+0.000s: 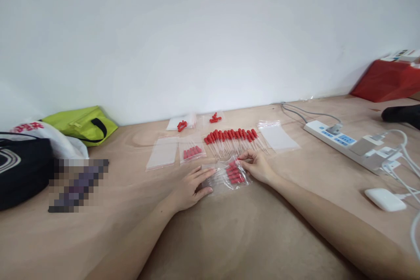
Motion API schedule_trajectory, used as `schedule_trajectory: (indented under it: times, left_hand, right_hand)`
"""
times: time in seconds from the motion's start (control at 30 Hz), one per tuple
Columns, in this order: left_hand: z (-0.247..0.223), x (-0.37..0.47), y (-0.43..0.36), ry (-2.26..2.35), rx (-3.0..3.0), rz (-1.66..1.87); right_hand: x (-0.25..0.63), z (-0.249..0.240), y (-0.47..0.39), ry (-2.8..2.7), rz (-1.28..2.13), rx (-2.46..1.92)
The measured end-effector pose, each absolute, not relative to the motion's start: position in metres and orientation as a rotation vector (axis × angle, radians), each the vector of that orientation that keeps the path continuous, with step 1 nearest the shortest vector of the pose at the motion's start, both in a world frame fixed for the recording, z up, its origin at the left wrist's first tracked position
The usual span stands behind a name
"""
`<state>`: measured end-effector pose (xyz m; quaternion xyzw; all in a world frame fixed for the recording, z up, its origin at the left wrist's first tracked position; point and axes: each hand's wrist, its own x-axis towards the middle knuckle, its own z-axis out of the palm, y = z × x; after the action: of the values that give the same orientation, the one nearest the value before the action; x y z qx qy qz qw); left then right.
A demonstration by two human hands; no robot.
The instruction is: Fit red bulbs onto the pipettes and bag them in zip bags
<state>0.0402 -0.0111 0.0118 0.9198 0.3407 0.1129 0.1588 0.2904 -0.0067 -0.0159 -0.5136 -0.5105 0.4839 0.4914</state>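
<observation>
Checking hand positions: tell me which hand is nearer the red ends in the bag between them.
Right. The right hand touches the bag beside the red ends; the left hand is at the bag's other end, farther away.

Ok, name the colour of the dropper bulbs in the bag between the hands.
The bulbs are red; head view.

The single head-worn view looks forward and down across the tabletop [256,236], with the forearms [315,210] entering from the lower edge. It is wide, placing both hands [192,187] fairly near, below centre, and the pale wall [210,39] beyond.
</observation>
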Motion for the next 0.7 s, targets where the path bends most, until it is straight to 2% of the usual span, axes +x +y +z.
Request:
schedule_trajectory:
  times: [0.3,0.53,0.7]
  left_hand:
    - [0.013,0.04,-0.012,0.983,2.647,0.346]
    - [0.011,0.04,-0.011,0.996,2.64,0.331]
    - [0.009,0.039,-0.01,0.986,2.637,0.331]
  right_hand:
    - [0.288,-0.028,0.002,-1.32,1.264,-1.199]
    - [0.291,-0.026,0.009,-1.232,0.987,-1.365]
    - [0.296,-0.007,0.007,-1.287,1.286,-1.43]
